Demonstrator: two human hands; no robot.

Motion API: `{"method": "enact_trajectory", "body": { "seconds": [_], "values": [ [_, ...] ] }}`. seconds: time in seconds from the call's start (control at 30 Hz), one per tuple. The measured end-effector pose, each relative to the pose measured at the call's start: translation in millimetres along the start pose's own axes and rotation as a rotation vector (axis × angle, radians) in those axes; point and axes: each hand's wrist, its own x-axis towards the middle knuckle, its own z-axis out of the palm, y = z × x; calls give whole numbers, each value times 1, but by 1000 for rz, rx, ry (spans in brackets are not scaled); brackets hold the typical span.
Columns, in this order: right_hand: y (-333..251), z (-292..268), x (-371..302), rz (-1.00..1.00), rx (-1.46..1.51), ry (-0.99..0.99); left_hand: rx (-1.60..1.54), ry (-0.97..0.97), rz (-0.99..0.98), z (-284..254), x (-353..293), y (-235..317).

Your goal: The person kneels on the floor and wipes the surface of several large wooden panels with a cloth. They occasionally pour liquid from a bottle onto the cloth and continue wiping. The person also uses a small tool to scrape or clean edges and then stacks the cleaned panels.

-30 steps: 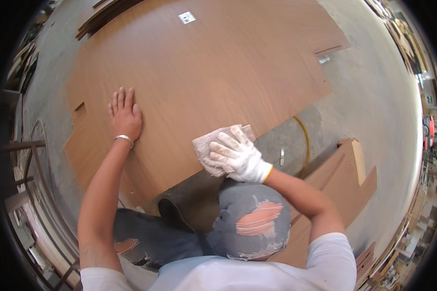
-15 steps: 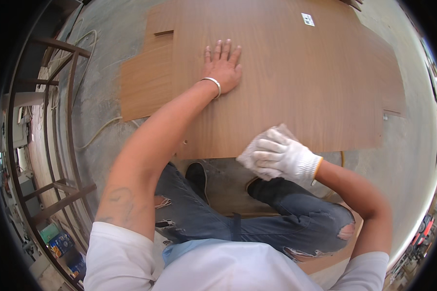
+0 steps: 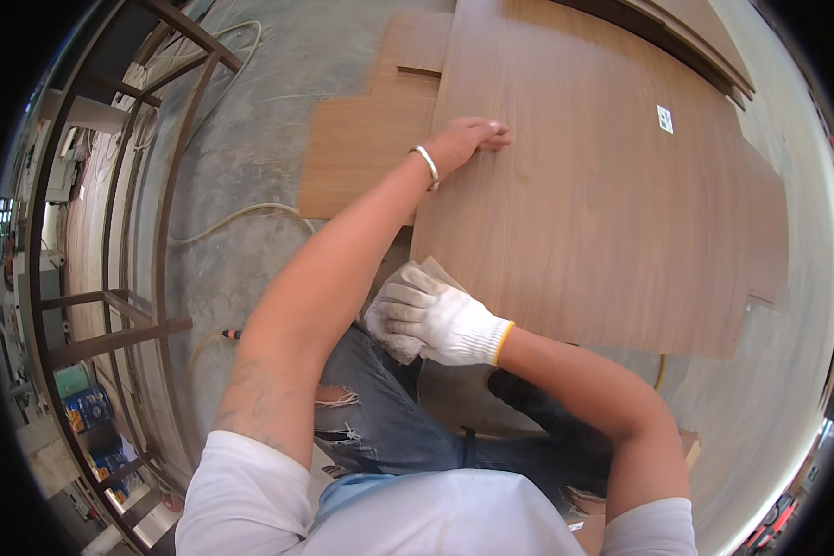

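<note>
A large wood-grain panel (image 3: 584, 204) lies in front of me with a small white label (image 3: 664, 119) on its far right part. My bare left hand (image 3: 468, 144), with a silver bangle at the wrist, is over the panel's left part. Its fingers are loosely bent toward the right, and it holds nothing that I can see. My right hand (image 3: 440, 320) wears a white knit glove with a yellow cuff edge. It is closed on a pale, crumpled rag (image 3: 394, 345) at the panel's near left corner. The glove covers part of the rag.
More wood-grain boards (image 3: 366, 153) lie beneath the panel and stick out on the left. Further boards (image 3: 676, 37) are stacked at the far right. A brown metal frame (image 3: 162, 213) stands to my left, and a pale hose (image 3: 241, 215) runs over the concrete floor (image 3: 241, 157).
My right hand has moved left with the rag, from the near edge to the near left corner. My left hand's spread fingers have bent and turned rightward. The view has shifted left.
</note>
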Motion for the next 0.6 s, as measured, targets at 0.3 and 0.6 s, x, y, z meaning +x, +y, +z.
{"method": "enact_trajectory", "body": {
  "seconds": [0.3,0.6],
  "values": [
    [141,-89,48,246,-538,143,-100,508,415,-26,-115,129],
    [101,-78,63,-21,-200,39,417,795,400,-15,-112,114]
  ]
}}
